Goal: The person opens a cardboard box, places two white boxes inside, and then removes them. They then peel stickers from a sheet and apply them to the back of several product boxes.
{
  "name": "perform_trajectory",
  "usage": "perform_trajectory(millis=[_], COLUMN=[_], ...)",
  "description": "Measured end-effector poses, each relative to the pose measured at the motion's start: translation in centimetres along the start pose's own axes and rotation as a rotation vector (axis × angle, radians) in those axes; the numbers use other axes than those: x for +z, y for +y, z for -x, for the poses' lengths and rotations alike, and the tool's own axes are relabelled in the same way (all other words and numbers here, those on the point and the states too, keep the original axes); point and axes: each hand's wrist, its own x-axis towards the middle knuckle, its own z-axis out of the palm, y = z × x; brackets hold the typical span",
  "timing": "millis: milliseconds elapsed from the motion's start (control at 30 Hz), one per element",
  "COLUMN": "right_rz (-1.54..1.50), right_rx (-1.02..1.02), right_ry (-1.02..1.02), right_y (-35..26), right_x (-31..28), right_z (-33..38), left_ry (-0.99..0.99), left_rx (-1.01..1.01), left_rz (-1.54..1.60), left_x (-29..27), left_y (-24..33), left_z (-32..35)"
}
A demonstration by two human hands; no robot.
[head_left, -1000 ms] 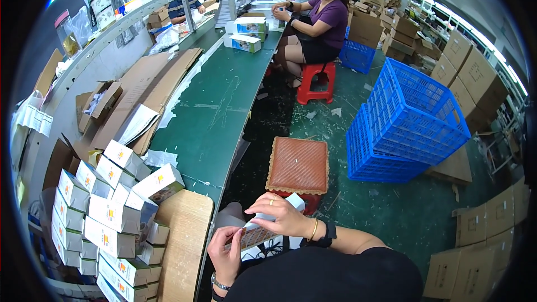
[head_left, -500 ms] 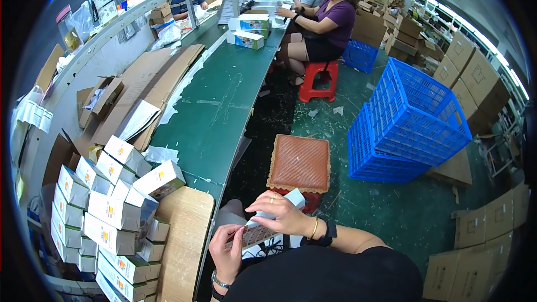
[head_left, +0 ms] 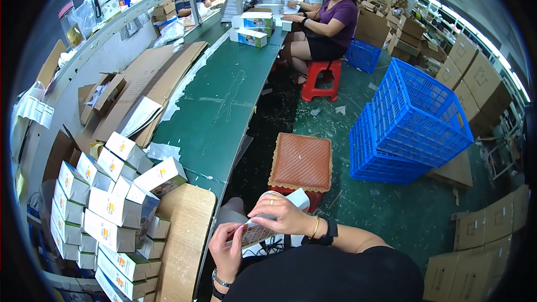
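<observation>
Low in the picture, over my lap, both hands hold one small flat carton [head_left: 253, 234] with a printed face and a white flap. My left hand [head_left: 228, 251] grips its lower left end, a bracelet on that wrist. My right hand [head_left: 281, 215] closes over its upper right part, with a ring, a gold bangle and a dark watch on that arm. To my left stands a pile of several small white boxes [head_left: 106, 201] beside a wooden board [head_left: 184, 235].
A long green table [head_left: 224, 95] runs away from me, with flat cardboard [head_left: 145, 89] along its left. A cushioned stool [head_left: 301, 162] stands ahead. Blue crates [head_left: 411, 123] stand right. A seated person [head_left: 327, 19] works at the far end on a red stool [head_left: 321, 78]. Cartons line the right wall.
The view has tilted a little. My hands have kept hold of the small carton in my lap and shifted slightly on it.
</observation>
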Motion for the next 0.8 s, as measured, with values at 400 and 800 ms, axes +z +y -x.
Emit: perform_trajectory(millis=[400, 800], right_rz=[0.038, -0.081], right_rx=[-0.056, 0.033], right_ry=[-0.045, -0.089], right_y=[0.1, 0.3], right_x=[0.0, -0.4], right_z=[-0.4, -1.7], left_ry=[0.083, 0.009], left_rx=[-0.072, -0.107], left_rz=[0.157, 0.008], left_x=[-0.1, -1.9], left_y=[-0.8, -2.6], left_z=[0.1, 0.0])
